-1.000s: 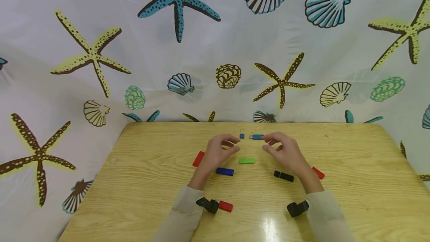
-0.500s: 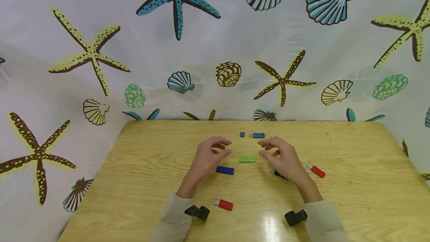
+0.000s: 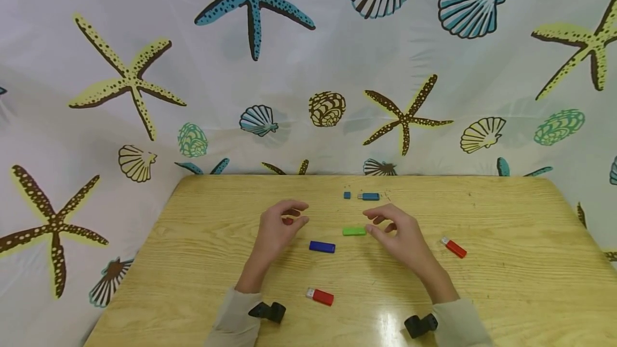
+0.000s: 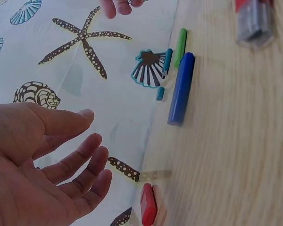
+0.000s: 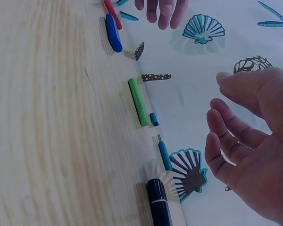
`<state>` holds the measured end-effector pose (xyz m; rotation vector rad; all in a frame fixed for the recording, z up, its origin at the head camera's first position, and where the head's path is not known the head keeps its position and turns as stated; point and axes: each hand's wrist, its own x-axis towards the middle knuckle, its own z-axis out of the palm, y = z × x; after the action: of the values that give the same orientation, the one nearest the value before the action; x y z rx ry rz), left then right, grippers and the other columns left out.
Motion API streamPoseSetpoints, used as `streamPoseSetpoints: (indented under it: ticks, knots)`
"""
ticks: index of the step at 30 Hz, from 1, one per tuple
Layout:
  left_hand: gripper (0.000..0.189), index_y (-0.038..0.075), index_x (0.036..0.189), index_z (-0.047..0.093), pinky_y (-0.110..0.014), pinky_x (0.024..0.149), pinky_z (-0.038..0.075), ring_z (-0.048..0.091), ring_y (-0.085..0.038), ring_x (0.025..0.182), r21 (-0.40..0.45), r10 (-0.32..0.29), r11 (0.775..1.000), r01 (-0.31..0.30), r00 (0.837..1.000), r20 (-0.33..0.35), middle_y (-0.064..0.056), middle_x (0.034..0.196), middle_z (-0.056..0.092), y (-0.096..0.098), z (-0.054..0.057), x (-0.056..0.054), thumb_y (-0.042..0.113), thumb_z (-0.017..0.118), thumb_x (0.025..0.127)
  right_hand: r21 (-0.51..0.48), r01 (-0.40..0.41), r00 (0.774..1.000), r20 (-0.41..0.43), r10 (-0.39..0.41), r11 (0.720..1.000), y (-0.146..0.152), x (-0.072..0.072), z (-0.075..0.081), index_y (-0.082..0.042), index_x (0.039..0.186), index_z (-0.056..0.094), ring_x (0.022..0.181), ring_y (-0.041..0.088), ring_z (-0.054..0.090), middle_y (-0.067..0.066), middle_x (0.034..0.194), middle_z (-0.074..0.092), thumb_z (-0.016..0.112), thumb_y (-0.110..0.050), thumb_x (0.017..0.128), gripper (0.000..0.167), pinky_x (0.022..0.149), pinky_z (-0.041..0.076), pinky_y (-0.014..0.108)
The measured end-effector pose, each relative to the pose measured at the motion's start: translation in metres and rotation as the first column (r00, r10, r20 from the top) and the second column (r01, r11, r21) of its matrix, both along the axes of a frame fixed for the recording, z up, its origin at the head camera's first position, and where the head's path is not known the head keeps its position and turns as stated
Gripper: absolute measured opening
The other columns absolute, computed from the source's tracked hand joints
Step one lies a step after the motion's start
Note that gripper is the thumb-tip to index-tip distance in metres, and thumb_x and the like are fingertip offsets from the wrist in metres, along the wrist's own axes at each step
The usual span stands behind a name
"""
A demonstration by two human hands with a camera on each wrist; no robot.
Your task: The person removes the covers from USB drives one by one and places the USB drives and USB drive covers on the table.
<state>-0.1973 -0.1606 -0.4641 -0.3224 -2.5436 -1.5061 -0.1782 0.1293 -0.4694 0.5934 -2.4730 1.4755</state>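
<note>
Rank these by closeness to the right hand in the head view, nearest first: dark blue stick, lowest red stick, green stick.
1. Green stick, just left of the right hand.
2. Dark blue stick, farther left.
3. Lowest red stick, left and closer to the person.

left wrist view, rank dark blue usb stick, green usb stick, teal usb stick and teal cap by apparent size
1. dark blue USB stick
2. green USB stick
3. teal USB stick
4. teal cap
Nearness to the camera may enlarge the first.
</note>
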Motion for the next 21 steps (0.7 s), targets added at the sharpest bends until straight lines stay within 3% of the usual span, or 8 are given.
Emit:
streamPoseSetpoints:
  ticks: [12, 21]
  knots:
    - [0.025, 0.0, 0.116, 0.074, -0.049, 0.084, 0.056, 0.067, -0.035, 0.103, -0.058, 0.055, 0.997, -0.055, 0.998, -0.006, -0.014, 0.116, 0.072, -0.017, -0.007, -0.002, 0.0, 0.076, 0.091, -0.008, -0.041, 0.995, -0.09, 0.04, 0.999, -0.013, 0.003, -0.003, -0.014, 0.118, 0.075, 0.096, 0.023, 0.067, -0.002, 0.112, 0.071, 0.078, -0.006, 0.092, 0.027, 0.072, 0.056, 0.034]
    - [0.025, -0.003, 0.114, 0.074, -0.052, 0.086, 0.056, 0.066, -0.038, 0.101, -0.174, 0.125, 0.977, -0.124, 0.992, -0.004, -0.02, 0.113, 0.071, -0.029, -0.015, 0.001, 0.001, 0.078, 0.089, -0.013, -0.065, 0.995, -0.076, 0.064, 0.998, -0.025, 0.007, -0.003, -0.014, 0.117, 0.075, 0.096, 0.023, 0.067, -0.002, 0.111, 0.071, 0.079, -0.007, 0.091, 0.028, 0.072, 0.057, 0.039]
